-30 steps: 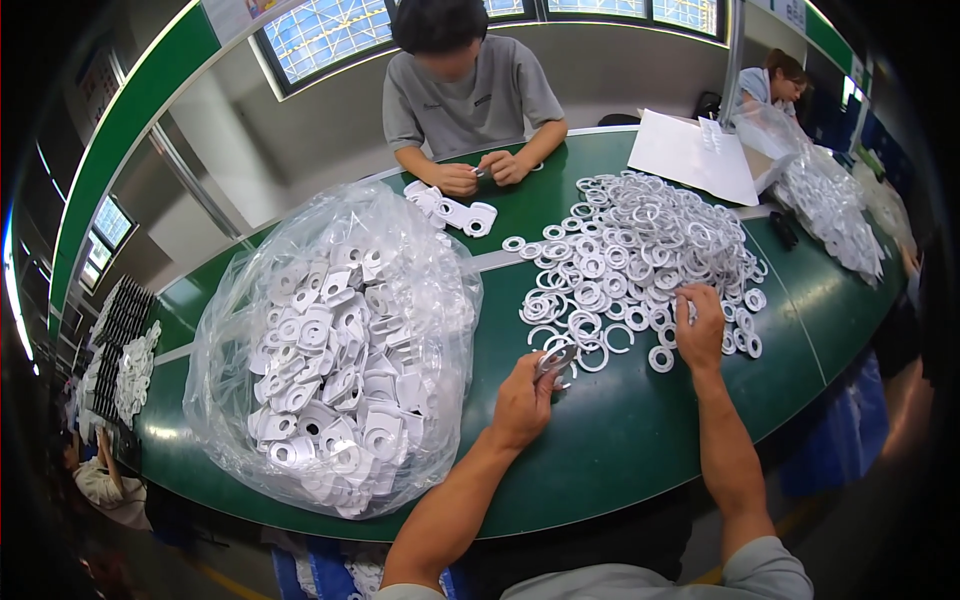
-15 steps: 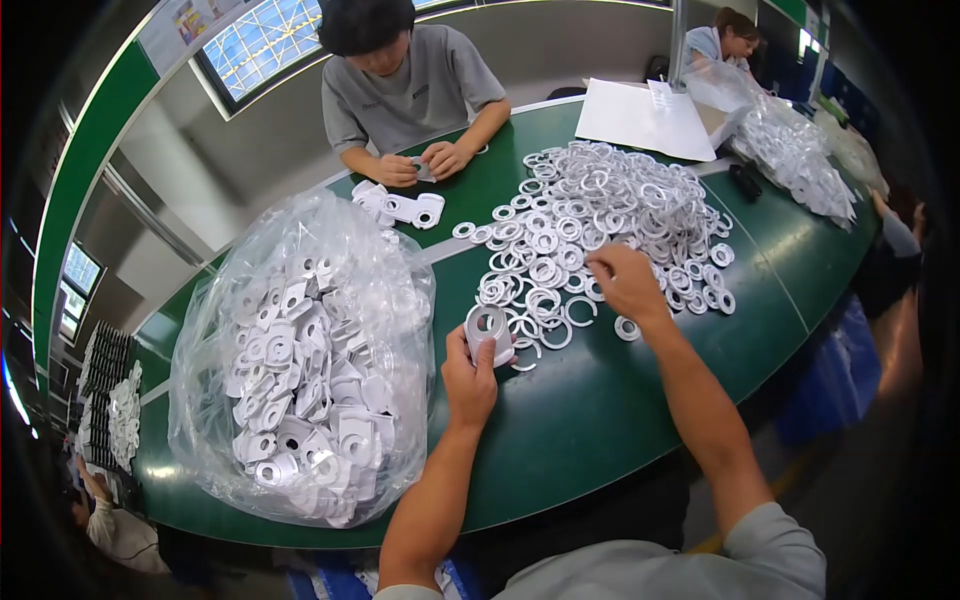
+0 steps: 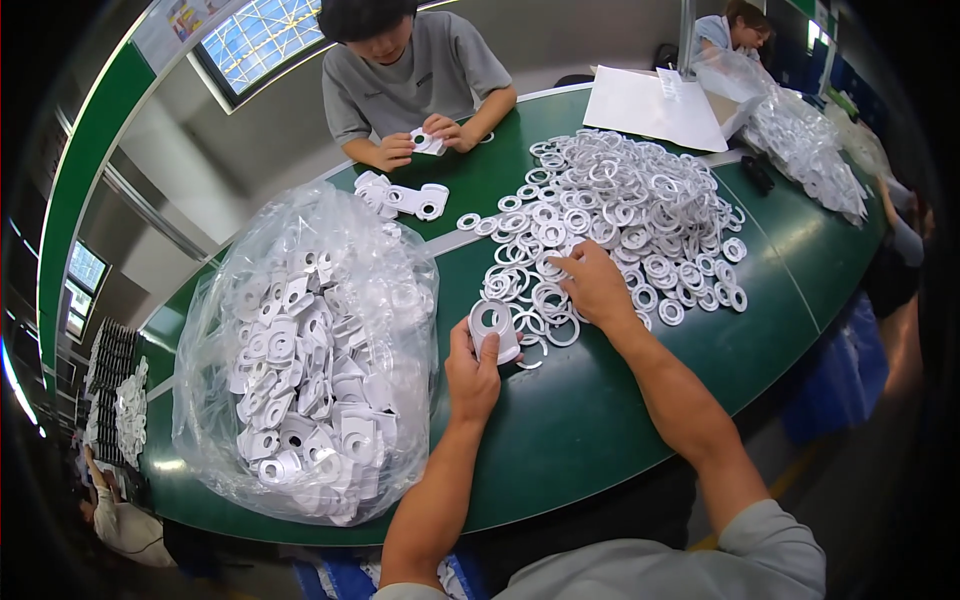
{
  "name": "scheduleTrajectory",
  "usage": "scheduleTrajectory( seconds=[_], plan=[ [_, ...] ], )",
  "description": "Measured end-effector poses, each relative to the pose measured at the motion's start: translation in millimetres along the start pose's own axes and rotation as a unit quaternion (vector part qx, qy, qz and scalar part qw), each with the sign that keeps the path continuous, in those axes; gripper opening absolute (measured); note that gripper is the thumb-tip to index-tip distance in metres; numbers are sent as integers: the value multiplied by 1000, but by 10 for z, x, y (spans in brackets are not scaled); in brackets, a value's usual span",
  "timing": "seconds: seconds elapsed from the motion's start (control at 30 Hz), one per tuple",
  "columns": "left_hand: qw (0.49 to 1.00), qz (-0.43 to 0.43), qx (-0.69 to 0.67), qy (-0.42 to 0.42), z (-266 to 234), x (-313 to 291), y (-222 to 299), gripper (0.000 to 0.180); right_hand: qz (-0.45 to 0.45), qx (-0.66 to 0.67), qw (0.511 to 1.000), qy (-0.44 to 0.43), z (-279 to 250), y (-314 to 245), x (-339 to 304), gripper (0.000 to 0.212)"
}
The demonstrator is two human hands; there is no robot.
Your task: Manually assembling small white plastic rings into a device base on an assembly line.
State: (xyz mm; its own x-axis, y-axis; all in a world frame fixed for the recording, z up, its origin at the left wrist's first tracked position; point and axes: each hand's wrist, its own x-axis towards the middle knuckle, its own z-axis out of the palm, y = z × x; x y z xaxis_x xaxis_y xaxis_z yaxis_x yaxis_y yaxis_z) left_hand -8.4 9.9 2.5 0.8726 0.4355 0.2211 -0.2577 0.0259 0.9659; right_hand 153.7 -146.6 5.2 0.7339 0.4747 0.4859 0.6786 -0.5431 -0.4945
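A white plastic housing with a round hole (image 3: 506,346) is gripped in my left hand (image 3: 473,375), its thumb lying on the front face. To its right, my right hand (image 3: 597,284) reaches over the near side of a heap of white plastic rings (image 3: 640,190). The thumb and fingers there are drawn together among the rings; what they pinch, if anything, I cannot make out. Left of my left forearm stands a large clear plastic bag (image 3: 205,400), full of similar white housings (image 3: 315,370).
Across the green table (image 3: 600,430) a co-worker (image 3: 415,90) handles a white housing, with several more housings (image 3: 415,200) lying nearby. White cardboard (image 3: 650,108), a small black object (image 3: 757,174) and another filled clear bag (image 3: 800,150) lie at the far right.
My right hand has moved left and slightly toward me over the rings. My left hand keeps hold of the housing. The co-worker has raised and turned a housing.
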Motion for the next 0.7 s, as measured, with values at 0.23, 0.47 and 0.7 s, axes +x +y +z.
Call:
scheduleTrajectory(
  seconds=[0.23, 0.47, 0.7],
  plan=[
    [994, -41, -94, -25, -20, -10, 74, 36, 11, 8, 999, 42, -14, 5, 15, 18],
    [982, -81, -161, -52, -81, 31, 53, 46, 41, 124, 988, 82, -222, -163, 3, 13],
    [966, -161, -169, -112, 18, -22, 57, 48, 138, 335, 925, -114, -112, -677, -341, 15]
  ],
)
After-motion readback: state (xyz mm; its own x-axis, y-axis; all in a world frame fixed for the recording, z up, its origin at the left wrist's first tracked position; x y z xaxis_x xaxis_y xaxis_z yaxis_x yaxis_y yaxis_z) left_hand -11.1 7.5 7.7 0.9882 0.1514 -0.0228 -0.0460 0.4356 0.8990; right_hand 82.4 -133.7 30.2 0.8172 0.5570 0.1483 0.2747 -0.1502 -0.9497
